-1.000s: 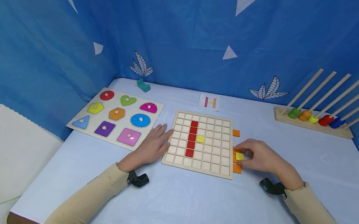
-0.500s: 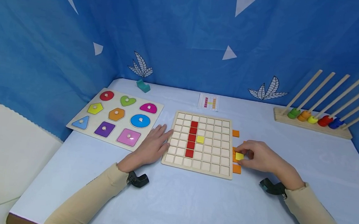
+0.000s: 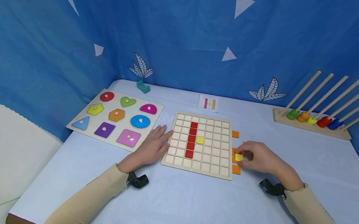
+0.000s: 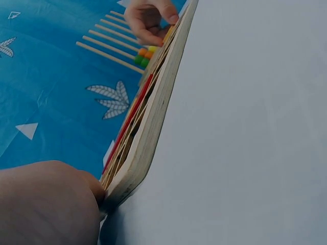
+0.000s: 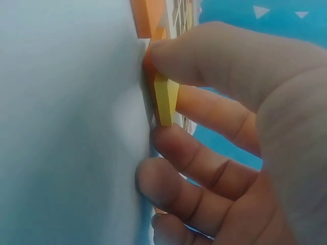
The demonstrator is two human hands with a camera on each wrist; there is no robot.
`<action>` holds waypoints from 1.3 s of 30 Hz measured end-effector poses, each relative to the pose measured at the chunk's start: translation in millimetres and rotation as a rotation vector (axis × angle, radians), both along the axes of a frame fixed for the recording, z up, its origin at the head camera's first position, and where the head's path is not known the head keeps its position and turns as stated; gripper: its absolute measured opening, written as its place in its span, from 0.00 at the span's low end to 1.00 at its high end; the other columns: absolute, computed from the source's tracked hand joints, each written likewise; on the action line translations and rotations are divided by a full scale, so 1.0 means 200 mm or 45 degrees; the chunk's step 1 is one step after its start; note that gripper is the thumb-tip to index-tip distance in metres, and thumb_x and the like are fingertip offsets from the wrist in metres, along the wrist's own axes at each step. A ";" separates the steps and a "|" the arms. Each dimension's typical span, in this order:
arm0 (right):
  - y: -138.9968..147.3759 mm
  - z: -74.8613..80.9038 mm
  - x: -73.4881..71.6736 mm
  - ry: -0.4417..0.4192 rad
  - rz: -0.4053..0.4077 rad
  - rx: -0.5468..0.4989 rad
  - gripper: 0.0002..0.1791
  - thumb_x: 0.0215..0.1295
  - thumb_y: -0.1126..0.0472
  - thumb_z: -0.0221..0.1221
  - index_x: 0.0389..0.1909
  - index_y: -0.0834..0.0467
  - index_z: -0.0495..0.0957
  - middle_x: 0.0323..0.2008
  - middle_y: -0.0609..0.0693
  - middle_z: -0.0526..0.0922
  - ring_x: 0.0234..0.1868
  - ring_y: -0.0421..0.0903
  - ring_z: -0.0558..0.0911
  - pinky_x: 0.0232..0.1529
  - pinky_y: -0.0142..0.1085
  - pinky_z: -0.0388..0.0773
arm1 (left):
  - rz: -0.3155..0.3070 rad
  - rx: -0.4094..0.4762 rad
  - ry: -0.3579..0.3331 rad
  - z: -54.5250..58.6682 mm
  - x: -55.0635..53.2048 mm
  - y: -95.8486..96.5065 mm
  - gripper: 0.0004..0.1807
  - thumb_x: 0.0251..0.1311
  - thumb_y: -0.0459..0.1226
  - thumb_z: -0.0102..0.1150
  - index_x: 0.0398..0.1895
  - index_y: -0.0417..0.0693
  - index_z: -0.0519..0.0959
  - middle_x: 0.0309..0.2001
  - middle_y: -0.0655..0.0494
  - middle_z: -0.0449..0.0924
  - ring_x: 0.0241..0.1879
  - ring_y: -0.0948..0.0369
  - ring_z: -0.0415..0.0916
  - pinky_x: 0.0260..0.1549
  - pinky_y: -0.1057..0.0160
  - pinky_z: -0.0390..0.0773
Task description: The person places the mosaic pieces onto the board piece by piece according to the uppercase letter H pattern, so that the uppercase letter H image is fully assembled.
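My left hand rests at the left edge of the wooden grid board, its fingers extended. Set in the board are a column of red square tiles and one yellow tile. Just off the board's right edge, my right hand has thumb and fingers around a loose yellow tile, pinching it. That tile sits over orange tiles, and the thumb tip reaches an orange tile in the right wrist view. More orange tiles lie nearby, one nearer me and another farther back.
Behind the board lies a small pattern card. A shape puzzle board is at left, near a teal block. At far right stands a wooden peg rack with coloured pieces. Blue curtain hangs behind the table.
The right hand has shifted very slightly, and the corner of an orange tile behind it has come into sight. The left hand and the board stay in place.
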State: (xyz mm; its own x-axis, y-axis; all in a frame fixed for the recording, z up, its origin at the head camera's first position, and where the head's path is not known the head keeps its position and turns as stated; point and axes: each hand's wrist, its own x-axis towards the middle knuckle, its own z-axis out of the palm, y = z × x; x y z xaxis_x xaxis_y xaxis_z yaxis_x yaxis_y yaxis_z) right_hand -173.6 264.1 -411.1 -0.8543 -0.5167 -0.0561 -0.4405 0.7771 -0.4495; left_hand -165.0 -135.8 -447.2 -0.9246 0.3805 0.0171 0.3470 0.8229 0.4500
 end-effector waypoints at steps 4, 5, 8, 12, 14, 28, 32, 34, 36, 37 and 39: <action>0.00 0.00 0.00 0.005 0.014 -0.002 0.20 0.51 0.62 0.75 0.47 0.59 0.87 0.30 0.42 0.80 0.27 0.37 0.69 0.27 0.28 0.69 | 0.000 0.001 -0.005 0.00 0.00 0.00 0.31 0.74 0.43 0.48 0.78 0.44 0.63 0.80 0.38 0.53 0.81 0.40 0.46 0.79 0.38 0.49; 0.00 0.00 0.00 0.003 0.014 0.001 0.20 0.51 0.62 0.75 0.47 0.58 0.87 0.30 0.42 0.80 0.27 0.37 0.69 0.27 0.28 0.69 | 0.000 0.000 -0.003 -0.01 0.00 0.00 0.31 0.74 0.43 0.48 0.78 0.44 0.63 0.80 0.38 0.53 0.81 0.40 0.46 0.79 0.38 0.50; 0.00 0.01 0.00 0.003 0.024 -0.002 0.19 0.51 0.63 0.75 0.47 0.59 0.87 0.30 0.42 0.79 0.27 0.37 0.69 0.27 0.28 0.69 | -0.001 -0.003 0.003 -0.01 -0.01 0.00 0.31 0.75 0.43 0.47 0.78 0.44 0.63 0.80 0.38 0.54 0.81 0.40 0.46 0.79 0.38 0.50; 0.00 0.01 0.00 0.002 0.029 0.000 0.19 0.52 0.63 0.75 0.47 0.58 0.87 0.30 0.42 0.79 0.28 0.37 0.70 0.27 0.28 0.70 | -0.003 -0.004 0.005 -0.01 -0.01 0.00 0.31 0.75 0.43 0.47 0.78 0.44 0.63 0.80 0.38 0.54 0.81 0.40 0.46 0.79 0.38 0.50; 0.00 0.01 0.00 0.003 0.033 0.002 0.19 0.52 0.62 0.75 0.47 0.58 0.87 0.30 0.42 0.79 0.28 0.37 0.70 0.27 0.28 0.70 | -0.005 -0.003 0.003 -0.01 -0.01 0.00 0.31 0.75 0.43 0.47 0.78 0.44 0.63 0.80 0.38 0.54 0.81 0.40 0.46 0.79 0.38 0.50; 0.01 0.00 0.00 0.006 0.020 -0.001 0.19 0.52 0.62 0.74 0.47 0.59 0.87 0.30 0.42 0.80 0.27 0.37 0.70 0.27 0.28 0.70 | -0.015 -0.006 -0.007 0.00 0.00 0.01 0.31 0.74 0.43 0.48 0.78 0.43 0.63 0.80 0.37 0.53 0.81 0.39 0.46 0.79 0.38 0.49; 0.01 0.02 0.00 -0.005 -0.011 0.009 0.19 0.52 0.62 0.73 0.47 0.59 0.87 0.31 0.43 0.81 0.29 0.38 0.71 0.28 0.28 0.71 | -0.011 -0.010 -0.010 -0.01 -0.01 0.00 0.31 0.75 0.43 0.47 0.78 0.44 0.63 0.80 0.37 0.53 0.81 0.40 0.46 0.79 0.38 0.49; 0.00 0.03 -0.01 -0.013 -0.020 0.002 0.19 0.52 0.62 0.73 0.46 0.59 0.87 0.31 0.44 0.81 0.29 0.39 0.71 0.28 0.29 0.72 | -0.006 -0.012 -0.013 -0.01 -0.01 0.00 0.31 0.75 0.44 0.47 0.78 0.44 0.63 0.80 0.38 0.53 0.81 0.40 0.46 0.79 0.38 0.49; 0.00 0.05 -0.02 -0.015 -0.025 -0.012 0.18 0.52 0.63 0.73 0.46 0.59 0.86 0.31 0.45 0.80 0.29 0.40 0.72 0.28 0.29 0.72 | -0.002 -0.011 -0.013 -0.01 -0.01 0.00 0.31 0.75 0.44 0.47 0.78 0.44 0.63 0.80 0.38 0.53 0.81 0.40 0.46 0.79 0.38 0.49; -0.01 0.06 -0.03 -0.014 -0.024 -0.020 0.18 0.52 0.63 0.73 0.46 0.59 0.86 0.30 0.45 0.80 0.29 0.40 0.72 0.28 0.29 0.72 | 0.002 -0.010 -0.014 -0.01 -0.01 0.00 0.31 0.75 0.44 0.47 0.78 0.44 0.63 0.80 0.38 0.53 0.81 0.40 0.46 0.79 0.39 0.49; -0.02 0.07 -0.04 -0.005 -0.010 -0.034 0.18 0.53 0.63 0.73 0.46 0.59 0.86 0.30 0.45 0.79 0.29 0.40 0.72 0.27 0.29 0.71 | 0.006 -0.006 -0.015 -0.01 -0.01 0.00 0.31 0.75 0.44 0.47 0.78 0.44 0.63 0.81 0.38 0.53 0.82 0.40 0.46 0.79 0.39 0.49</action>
